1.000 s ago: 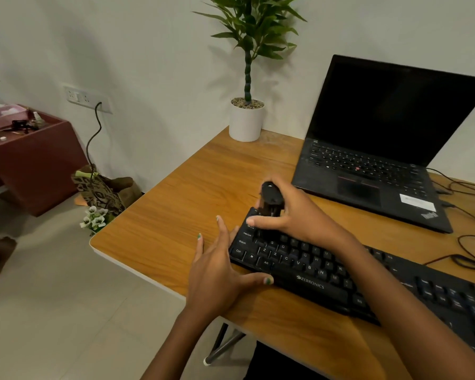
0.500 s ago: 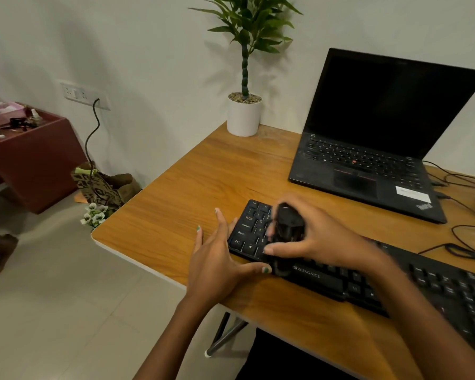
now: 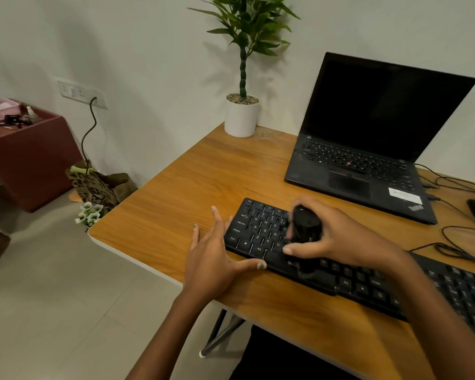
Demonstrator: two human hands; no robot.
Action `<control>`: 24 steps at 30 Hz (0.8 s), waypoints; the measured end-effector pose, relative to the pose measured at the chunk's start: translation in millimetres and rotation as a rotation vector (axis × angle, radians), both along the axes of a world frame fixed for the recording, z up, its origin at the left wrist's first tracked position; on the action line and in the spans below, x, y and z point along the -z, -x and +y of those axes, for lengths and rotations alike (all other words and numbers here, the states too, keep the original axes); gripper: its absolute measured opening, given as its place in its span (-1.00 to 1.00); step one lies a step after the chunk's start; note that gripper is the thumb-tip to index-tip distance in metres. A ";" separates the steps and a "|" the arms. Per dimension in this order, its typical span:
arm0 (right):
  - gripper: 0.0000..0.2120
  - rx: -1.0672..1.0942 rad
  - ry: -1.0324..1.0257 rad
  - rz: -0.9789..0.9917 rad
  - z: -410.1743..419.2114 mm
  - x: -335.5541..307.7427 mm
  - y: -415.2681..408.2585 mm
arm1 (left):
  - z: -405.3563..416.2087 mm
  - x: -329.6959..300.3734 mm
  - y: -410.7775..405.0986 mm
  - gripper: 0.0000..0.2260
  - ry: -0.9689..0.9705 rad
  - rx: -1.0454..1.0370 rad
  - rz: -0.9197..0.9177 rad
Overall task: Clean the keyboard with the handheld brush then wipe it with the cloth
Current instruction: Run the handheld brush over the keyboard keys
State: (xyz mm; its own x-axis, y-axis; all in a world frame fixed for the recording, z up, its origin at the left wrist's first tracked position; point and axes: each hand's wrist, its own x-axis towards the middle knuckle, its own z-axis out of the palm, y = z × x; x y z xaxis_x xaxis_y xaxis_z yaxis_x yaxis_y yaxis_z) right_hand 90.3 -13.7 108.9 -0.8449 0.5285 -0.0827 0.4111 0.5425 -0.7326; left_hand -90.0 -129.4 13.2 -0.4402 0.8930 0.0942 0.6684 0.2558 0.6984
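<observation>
Wooden desk (image 3: 176, 204) against a white wall, laptop (image 3: 368, 149) at the back edge. Keyboard (image 3: 261, 231) lies along the front edge near the left corner – light, rigid plastic, likely slides. Left hand (image 3: 211, 259), fingers flat, braces its end; right hand (image 3: 337, 237) grips the brush (image 3: 305, 226) by its stubby black body, bristles on the keys.
</observation>
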 end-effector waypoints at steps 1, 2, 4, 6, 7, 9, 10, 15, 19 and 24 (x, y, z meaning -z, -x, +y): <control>-0.62 0.003 0.001 0.054 -5.0 4.0 12.0 | 0.3 1.2 0.8 0.21 -0.008 0.012 0.010; -0.61 0.005 0.000 0.105 -9.3 9.1 24.9 | 0.6 2.2 1.5 0.21 -0.017 0.025 0.017; -0.58 -0.007 -0.012 0.200 -17.0 17.5 50.3 | 0.4 3.6 1.7 0.19 -0.031 0.036 0.018; -0.56 -0.018 -0.030 0.292 -22.8 24.9 71.2 | 0.8 5.5 3.2 0.17 -0.036 0.030 0.021; -0.56 -0.013 -0.033 0.333 -24.4 28.5 78.6 | 1.4 8.5 4.1 0.17 -0.035 0.016 0.038; -0.56 0.014 -0.027 0.392 -23.1 33.1 84.7 | 1.9 10.5 3.7 0.18 -0.029 -0.003 0.061; -0.56 0.027 -0.019 0.405 -20.5 34.5 83.7 | 1.4 9.1 3.3 0.18 -0.031 -0.005 0.052; -0.61 0.137 0.004 0.377 8.3 33.9 48.6 | 1.1 1.2 0.7 0.22 -0.039 0.020 0.004; -0.62 0.280 -0.017 0.339 37.6 30.6 1.4 | 2.1 4.2 2.6 0.25 -0.038 0.030 0.009; -0.64 0.467 0.024 0.315 55.5 26.8 -50.6 | 2.1 6.0 3.9 0.24 -0.058 0.019 0.028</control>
State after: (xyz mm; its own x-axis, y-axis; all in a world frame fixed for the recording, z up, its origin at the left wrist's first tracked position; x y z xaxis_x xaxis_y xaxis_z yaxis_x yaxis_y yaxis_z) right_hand 140.9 41.7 82.1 -0.5077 0.8533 0.1187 0.3634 0.3369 -0.8686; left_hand -93.9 -127.3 7.2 -0.4201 0.8936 0.1583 0.6921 0.2027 0.6928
